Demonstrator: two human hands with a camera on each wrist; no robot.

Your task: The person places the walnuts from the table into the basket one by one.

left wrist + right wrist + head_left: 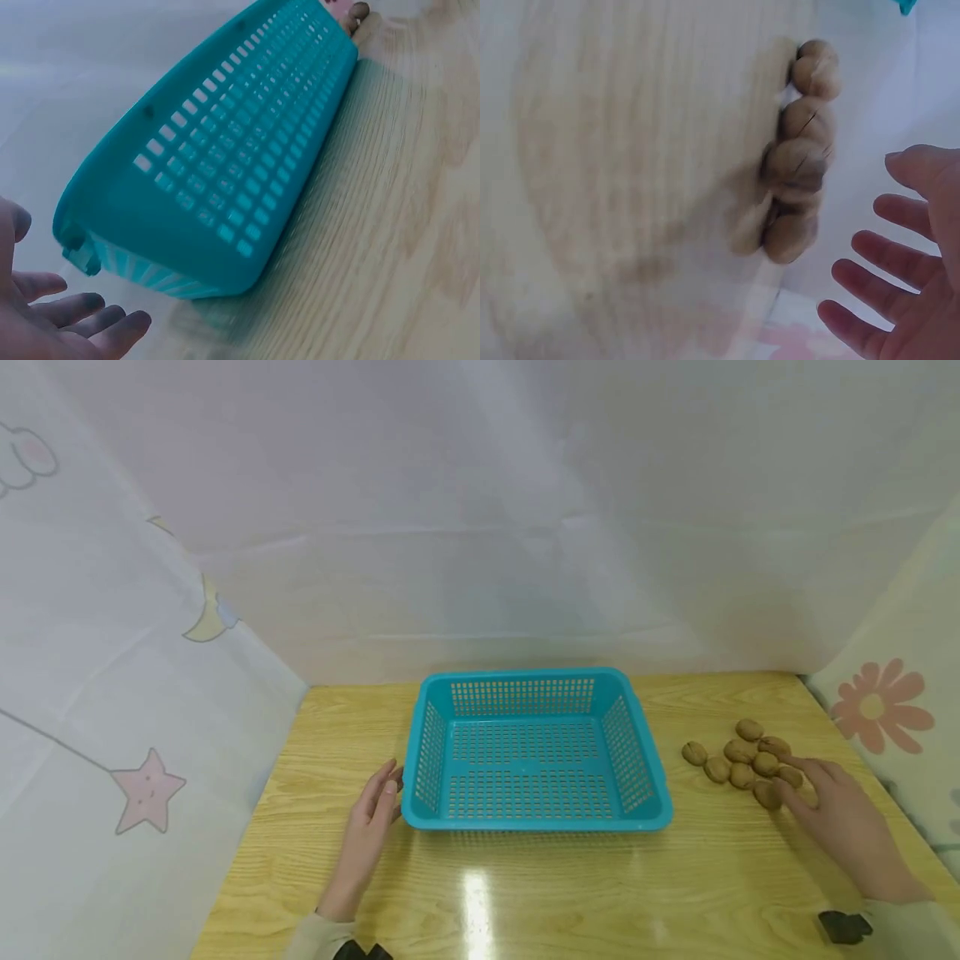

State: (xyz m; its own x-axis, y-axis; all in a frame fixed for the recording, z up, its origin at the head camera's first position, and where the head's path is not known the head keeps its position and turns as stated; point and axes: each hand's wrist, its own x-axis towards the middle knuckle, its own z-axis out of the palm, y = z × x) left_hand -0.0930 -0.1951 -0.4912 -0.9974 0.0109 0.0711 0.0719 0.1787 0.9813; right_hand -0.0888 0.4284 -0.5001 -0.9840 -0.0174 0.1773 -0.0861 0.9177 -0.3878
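A blue plastic basket with slotted walls stands on the wooden table. Beside its left end is my left hand, and the left wrist view shows the loosely bent fingers apart from the basket wall. Off to the right lies a loose group of several walnuts. My right hand hovers at the near right edge of that group. Its fingers are spread with nothing between them in the right wrist view, and the walnuts sit just past the fingertips.
The wooden table ends at a pale cloth backdrop behind the basket. Printed cloth hangs along the left side, and more printed cloth along the right, close to the walnuts.
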